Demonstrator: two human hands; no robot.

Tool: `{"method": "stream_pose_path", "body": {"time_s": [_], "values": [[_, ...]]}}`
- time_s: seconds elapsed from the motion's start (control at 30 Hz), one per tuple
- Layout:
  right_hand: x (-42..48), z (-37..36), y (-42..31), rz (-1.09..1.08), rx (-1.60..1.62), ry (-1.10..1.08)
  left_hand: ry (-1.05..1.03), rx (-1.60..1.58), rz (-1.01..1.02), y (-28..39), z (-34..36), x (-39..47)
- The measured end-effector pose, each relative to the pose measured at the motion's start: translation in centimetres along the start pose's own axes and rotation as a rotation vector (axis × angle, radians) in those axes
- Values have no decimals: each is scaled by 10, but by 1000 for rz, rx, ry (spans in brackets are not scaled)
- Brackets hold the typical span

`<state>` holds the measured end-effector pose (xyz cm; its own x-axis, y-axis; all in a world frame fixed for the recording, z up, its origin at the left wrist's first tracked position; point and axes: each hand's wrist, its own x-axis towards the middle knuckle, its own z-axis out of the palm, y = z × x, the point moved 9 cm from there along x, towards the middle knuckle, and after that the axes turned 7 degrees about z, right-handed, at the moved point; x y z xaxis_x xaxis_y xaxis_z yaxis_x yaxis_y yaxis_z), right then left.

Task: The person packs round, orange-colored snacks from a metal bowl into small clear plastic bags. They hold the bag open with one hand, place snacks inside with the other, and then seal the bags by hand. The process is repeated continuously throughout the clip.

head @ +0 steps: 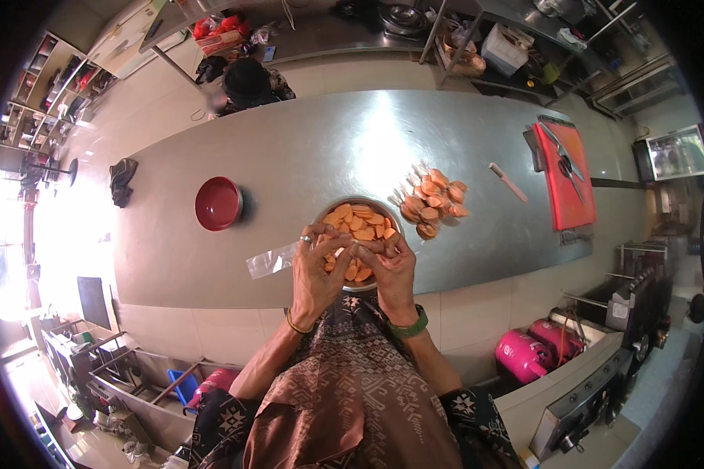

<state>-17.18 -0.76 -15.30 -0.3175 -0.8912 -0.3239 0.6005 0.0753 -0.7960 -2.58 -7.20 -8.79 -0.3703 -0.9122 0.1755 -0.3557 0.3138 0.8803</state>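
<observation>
My left hand (pixel 320 272) and my right hand (pixel 390 267) meet over a round metal bowl (pixel 361 288), thumbs and fingertips pinched together. Between them there seems to be a thin clear plastic bag, mostly hidden by my fingers. Orange root-vegetable slices (pixel 358 220), perhaps sweet potato, fill much of the bowl. Flat clear plastic bags (pixel 267 264) lie on the table beside my left hand. Right of the bowl sits a pile of clear bags packed with orange slices (pixel 434 202).
The steel table (pixel 305 140) holds a red bowl (pixel 218 203) at left. Toward the right lie a pale-handled knife (pixel 508 183) and a red cutting board (pixel 554 205) with a knife and scissors on it. A person (pixel 249 85) is low beyond the far edge. Pink gas cylinders (pixel 525 354) stand behind at right.
</observation>
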Motion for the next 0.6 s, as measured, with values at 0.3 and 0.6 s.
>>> {"method": "stream_pose_path", "body": {"time_s": [0.3,0.6], "values": [[-2,13,-21,-320,-331,-119,-42,-85,-2,-4,10,2],[6,45,-39,-247,-249,-175,-36,-6,149,33,-12,11]]}}
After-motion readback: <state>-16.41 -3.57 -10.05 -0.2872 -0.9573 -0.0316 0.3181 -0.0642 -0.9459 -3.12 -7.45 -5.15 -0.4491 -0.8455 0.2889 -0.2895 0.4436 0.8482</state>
